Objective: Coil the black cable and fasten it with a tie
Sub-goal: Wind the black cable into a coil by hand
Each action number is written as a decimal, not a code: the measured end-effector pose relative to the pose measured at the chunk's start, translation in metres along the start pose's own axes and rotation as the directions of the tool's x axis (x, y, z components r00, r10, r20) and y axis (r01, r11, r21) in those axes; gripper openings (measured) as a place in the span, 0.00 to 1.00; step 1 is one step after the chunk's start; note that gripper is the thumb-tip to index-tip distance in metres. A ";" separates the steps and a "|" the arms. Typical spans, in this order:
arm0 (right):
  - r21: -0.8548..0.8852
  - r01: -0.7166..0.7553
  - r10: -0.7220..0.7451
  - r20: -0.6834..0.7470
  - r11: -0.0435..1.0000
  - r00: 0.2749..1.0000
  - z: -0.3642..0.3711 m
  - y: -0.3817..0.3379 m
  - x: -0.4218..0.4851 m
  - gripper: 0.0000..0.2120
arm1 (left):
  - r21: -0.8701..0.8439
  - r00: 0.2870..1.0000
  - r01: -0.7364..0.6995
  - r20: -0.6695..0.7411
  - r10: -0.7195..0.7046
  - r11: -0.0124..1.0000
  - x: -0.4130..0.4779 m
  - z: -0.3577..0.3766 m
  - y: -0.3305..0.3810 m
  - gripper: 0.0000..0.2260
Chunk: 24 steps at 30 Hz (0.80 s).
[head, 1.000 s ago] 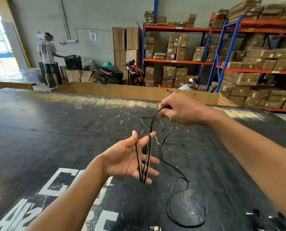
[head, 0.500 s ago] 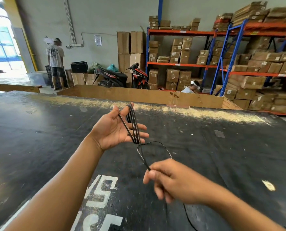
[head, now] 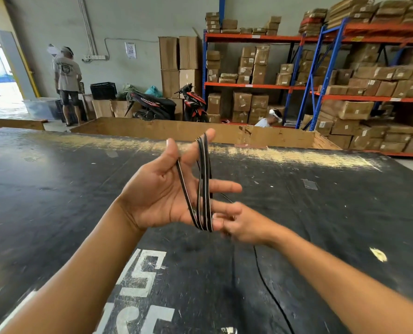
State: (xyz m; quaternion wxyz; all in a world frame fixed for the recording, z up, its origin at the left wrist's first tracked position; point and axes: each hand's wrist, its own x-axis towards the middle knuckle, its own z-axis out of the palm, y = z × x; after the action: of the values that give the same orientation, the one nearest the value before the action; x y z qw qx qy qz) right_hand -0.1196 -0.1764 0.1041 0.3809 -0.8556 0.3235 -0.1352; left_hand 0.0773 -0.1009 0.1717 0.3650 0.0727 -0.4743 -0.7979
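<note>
My left hand [head: 162, 196] is raised palm-up over the black table [head: 56, 194], fingers spread. Several loops of the black cable [head: 203, 189] run around it from the index fingertip down past the little finger. My right hand [head: 246, 225] is just right of the loops' lower end, blurred, fingers pinched on the cable strand. The loose tail [head: 268, 288] trails from that hand down across the table toward the bottom edge. No tie is visible.
A wooden crate wall [head: 200, 132] borders the table's far edge. Beyond it are parked scooters [head: 152, 106], stacked cartons on shelving [head: 345, 92], a standing person [head: 67, 83] at the back left and a seated person [head: 270, 119]. White painted letters [head: 140, 278] mark the table.
My left hand stayed raised with the loops. My right hand rose from low near me to the loops' lower end, bringing the strand to it.
</note>
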 end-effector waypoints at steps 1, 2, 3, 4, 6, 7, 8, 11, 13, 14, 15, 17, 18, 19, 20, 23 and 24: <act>-0.074 0.015 -0.018 -0.031 0.997 0.999 -0.012 -0.003 0.007 0.12 | 0.012 0.999 0.035 0.008 -0.035 0.999 -0.001 0.002 -0.004 0.27; -0.161 0.023 -0.032 -0.055 0.987 0.998 -0.025 -0.006 0.014 0.10 | 0.020 0.998 0.065 0.007 -0.066 0.998 -0.002 0.002 -0.008 0.27; -0.267 0.026 -0.049 -0.078 0.963 0.996 -0.038 -0.010 0.020 0.09 | 0.030 0.996 0.090 -0.001 -0.090 0.996 -0.003 0.001 -0.012 0.27; -0.380 0.025 -0.067 -0.096 0.924 0.993 -0.051 -0.015 0.026 0.08 | 0.043 0.994 0.110 -0.014 -0.110 0.993 -0.005 -0.001 -0.015 0.27; -0.568 0.022 -0.098 -0.103 0.823 0.990 -0.072 -0.026 0.035 0.08 | 0.067 0.987 0.156 -0.053 -0.153 0.985 -0.007 -0.006 -0.021 0.27; -0.642 0.025 -0.113 -0.096 0.767 0.989 -0.080 -0.032 0.038 0.08 | 0.074 0.981 0.181 -0.078 -0.175 0.981 -0.007 -0.010 -0.024 0.27; -0.708 0.035 -0.136 -0.086 0.706 0.987 -0.087 -0.039 0.041 0.07 | 0.076 0.976 0.203 -0.102 -0.195 0.976 -0.007 -0.013 -0.026 0.27; -0.846 0.101 -0.253 -0.041 0.524 0.967 -0.102 -0.059 0.048 0.04 | 0.062 0.955 0.258 -0.169 -0.244 0.964 -0.007 -0.023 -0.030 0.27; -0.891 0.126 -0.323 -0.024 0.436 0.946 -0.110 -0.070 0.051 0.04 | 0.060 0.934 0.298 -0.222 -0.279 0.953 -0.005 -0.030 -0.033 0.26; -0.904 0.124 -0.342 -0.025 0.409 0.939 -0.114 -0.073 0.051 0.05 | 0.065 0.922 0.317 -0.254 -0.291 0.946 -0.004 -0.034 -0.034 0.26; -0.911 0.113 -0.344 -0.033 0.396 0.938 -0.117 -0.076 0.052 0.07 | 0.069 0.910 0.331 -0.288 -0.299 0.941 -0.003 -0.038 -0.036 0.26; -0.909 0.083 -0.335 -0.065 0.409 0.940 -0.121 -0.080 0.052 0.10 | 0.077 0.885 0.347 -0.358 -0.299 0.935 -0.003 -0.047 -0.037 0.26; -0.903 0.071 -0.336 -0.084 0.424 0.938 -0.122 -0.081 0.052 0.11 | 0.081 0.873 0.352 -0.387 -0.296 0.932 -0.003 -0.051 -0.037 0.26; -0.895 0.061 -0.335 -0.102 0.443 0.937 -0.121 -0.081 0.051 0.13 | 0.084 0.862 0.358 -0.412 -0.295 0.930 -0.002 -0.054 -0.037 0.26; -0.884 0.055 -0.330 -0.115 0.464 0.937 -0.119 -0.082 0.051 0.14 | 0.087 0.852 0.365 -0.432 -0.295 0.927 -0.002 -0.057 -0.036 0.27; -0.805 0.049 -0.283 -0.150 0.591 0.947 -0.113 -0.085 0.048 0.16 | 0.094 0.825 0.386 -0.481 -0.297 0.918 0.003 -0.063 -0.035 0.26; -0.765 0.049 -0.266 -0.162 0.642 0.950 -0.111 -0.087 0.045 0.16 | 0.094 0.817 0.383 -0.499 -0.289 0.919 0.005 -0.065 -0.034 0.26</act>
State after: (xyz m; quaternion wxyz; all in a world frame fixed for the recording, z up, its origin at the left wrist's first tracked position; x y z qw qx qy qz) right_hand -0.0993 -0.2251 0.2420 -0.0672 -0.9354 0.3207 -0.1330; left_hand 0.0869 -0.1403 0.1100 0.3144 0.3836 -0.4236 -0.7580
